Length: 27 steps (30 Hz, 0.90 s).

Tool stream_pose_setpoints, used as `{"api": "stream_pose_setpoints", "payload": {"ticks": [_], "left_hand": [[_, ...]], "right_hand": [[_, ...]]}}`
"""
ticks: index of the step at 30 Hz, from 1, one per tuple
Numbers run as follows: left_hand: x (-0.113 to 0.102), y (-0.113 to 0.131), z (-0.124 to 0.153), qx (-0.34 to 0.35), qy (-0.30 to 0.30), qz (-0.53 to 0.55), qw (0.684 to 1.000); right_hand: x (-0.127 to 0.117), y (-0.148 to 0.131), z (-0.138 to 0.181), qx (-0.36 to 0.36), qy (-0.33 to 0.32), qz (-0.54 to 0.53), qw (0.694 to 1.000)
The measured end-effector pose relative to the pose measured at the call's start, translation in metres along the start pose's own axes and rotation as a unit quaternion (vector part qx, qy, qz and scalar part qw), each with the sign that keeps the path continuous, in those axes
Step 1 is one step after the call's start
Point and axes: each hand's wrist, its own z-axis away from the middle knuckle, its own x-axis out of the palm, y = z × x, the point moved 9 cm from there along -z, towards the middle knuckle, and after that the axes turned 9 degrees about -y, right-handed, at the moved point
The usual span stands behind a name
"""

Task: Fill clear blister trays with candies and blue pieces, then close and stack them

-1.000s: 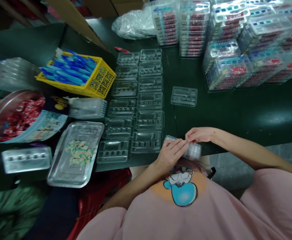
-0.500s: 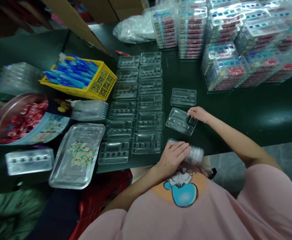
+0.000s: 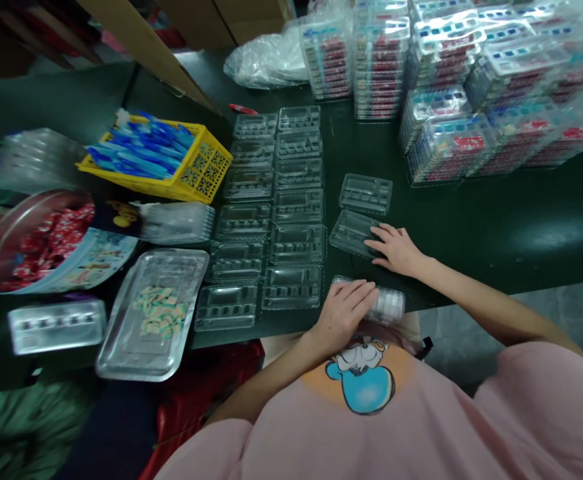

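Note:
My left hand [image 3: 350, 308] rests over a small stack of clear plastic trays [image 3: 390, 305] at the table's near edge, its fingers laid across the top. Farther out, my right hand [image 3: 396, 251] has its fingers spread on the right end of a clear compartment tray [image 3: 352, 231] that lies slightly turned on the table. Just beyond that one is another clear tray [image 3: 366, 194], lying flat. To the left, two columns of the same clear trays [image 3: 298, 243] stretch away from me.
A yellow basket [image 3: 204, 163] of blue packets, a tub of red packets [image 3: 54, 243] and a metal tray [image 3: 184, 277] with small green-and-beige pieces stand at left. Stacks of filled clear packs [image 3: 446, 150] occupy the back right.
My right hand has let go of the tray's edge and opened, its fingers now spread on it. The tray has gone from tilted to lying flatter. My left hand stays put.

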Motion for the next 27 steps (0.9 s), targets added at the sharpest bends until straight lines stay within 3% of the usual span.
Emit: {"api": "stream_pose_setpoints", "payload": {"ticks": [5, 7, 9, 11, 13, 15, 17, 27], "left_hand": [[0.001, -0.002, 0.0, -0.005, 0.001, -0.005, 1.0], [0.001, -0.003, 0.0, -0.008, 0.004, -0.008, 1.0], [0.001, -0.003, 0.0, -0.008, 0.009, -0.008, 1.0], [0.0, -0.002, 0.0, -0.005, 0.015, -0.009, 1.0], [-0.001, -0.002, 0.001, -0.004, 0.02, -0.011, 1.0], [-0.001, -0.001, 0.002, -0.004, 0.023, -0.013, 1.0], [-0.001, -0.001, 0.002, -0.004, 0.023, -0.015, 1.0], [-0.001, 0.006, 0.006, -0.001, 0.02, -0.013, 1.0]], "right_hand": [[-0.019, 0.026, -0.011, 0.042, 0.048, -0.018, 0.998], [-0.031, 0.031, -0.007, 0.059, 0.081, -0.089, 0.991], [-0.029, 0.023, -0.001, 0.032, 0.042, -0.23, 0.972], [-0.01, 0.0, 0.006, -0.033, -0.085, -0.407, 0.909], [0.006, -0.026, 0.019, -0.081, -0.205, -0.54, 0.812], [0.014, -0.038, 0.029, -0.085, -0.253, -0.612, 0.744], [0.019, -0.04, 0.032, -0.069, -0.262, -0.647, 0.712], [0.031, -0.052, 0.039, -0.037, -0.298, -0.662, 0.687]]}}
